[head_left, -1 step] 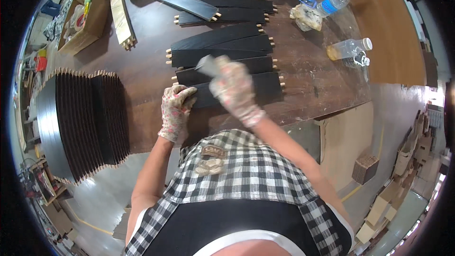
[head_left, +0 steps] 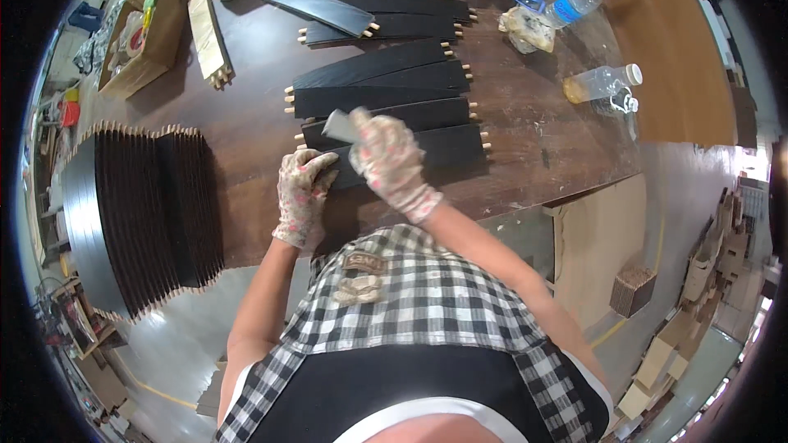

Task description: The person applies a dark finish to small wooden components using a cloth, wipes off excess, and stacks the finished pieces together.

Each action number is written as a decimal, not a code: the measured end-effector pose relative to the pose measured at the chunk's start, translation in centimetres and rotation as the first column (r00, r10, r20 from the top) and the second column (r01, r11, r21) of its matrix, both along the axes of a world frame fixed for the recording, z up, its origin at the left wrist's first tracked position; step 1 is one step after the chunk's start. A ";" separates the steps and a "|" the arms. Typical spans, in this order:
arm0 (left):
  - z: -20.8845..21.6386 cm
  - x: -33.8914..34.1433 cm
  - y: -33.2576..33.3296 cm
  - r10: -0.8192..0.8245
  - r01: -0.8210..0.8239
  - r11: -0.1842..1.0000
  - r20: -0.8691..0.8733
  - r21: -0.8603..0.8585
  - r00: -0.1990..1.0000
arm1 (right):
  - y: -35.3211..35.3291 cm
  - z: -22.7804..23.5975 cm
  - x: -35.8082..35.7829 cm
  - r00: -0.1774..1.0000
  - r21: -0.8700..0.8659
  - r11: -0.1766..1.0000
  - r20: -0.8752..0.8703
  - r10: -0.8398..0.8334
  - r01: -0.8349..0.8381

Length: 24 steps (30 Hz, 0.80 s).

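Note:
Both my hands wear pale gloves with pink flower print. My left hand (head_left: 304,193) holds down the left end of the nearest black slat (head_left: 450,148), thumb and fingers closed over its edge. My right hand (head_left: 387,156) grips a flat grey scraper-like tool (head_left: 340,125) above the same slat; motion blurs it, and its exact kind cannot be made out. Just beyond lies another black slat (head_left: 431,114), and farther off a pair of overlapping slats (head_left: 386,80). Light wooden dowels stick out of the slat ends.
To the left stands a tall stack of black slats (head_left: 123,213). A blue-grey slat (head_left: 320,8) and a pale one (head_left: 207,33) lie farther back. A cardboard box (head_left: 152,49) holds tape and odds. Bottles (head_left: 579,4) and a capped jar (head_left: 603,84) stand at the right on the brown table (head_left: 533,148).
My right hand with the grey tool has moved left and slightly toward me over the slat. My left hand stays at the slat's left end.

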State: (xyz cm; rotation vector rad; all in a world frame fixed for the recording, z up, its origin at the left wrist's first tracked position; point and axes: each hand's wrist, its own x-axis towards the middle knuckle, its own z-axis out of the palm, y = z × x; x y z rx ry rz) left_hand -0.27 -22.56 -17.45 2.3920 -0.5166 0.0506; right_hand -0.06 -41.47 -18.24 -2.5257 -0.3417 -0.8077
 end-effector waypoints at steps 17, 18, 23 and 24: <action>-1.2 0.2 0.8 -0.003 0.003 1.000 0.028 -0.012 1.000 | -8.8 -1.6 -2.3 0.951 -0.145 0.944 0.141 -0.277 0.296; -1.1 0.2 0.9 0.000 0.000 1.000 0.033 -0.009 0.999 | -10.8 -2.7 -2.1 0.929 -0.112 0.930 0.171 -0.330 0.351; -0.2 0.9 0.1 -0.022 0.013 0.993 0.070 0.119 0.997 | -24.1 -3.9 -5.4 0.760 0.244 0.722 -0.133 -0.636 0.647; 0.3 0.8 -0.5 -0.068 0.051 0.985 0.099 0.166 0.993 | -22.9 -2.1 -5.6 0.826 0.582 0.595 -0.298 -0.478 0.555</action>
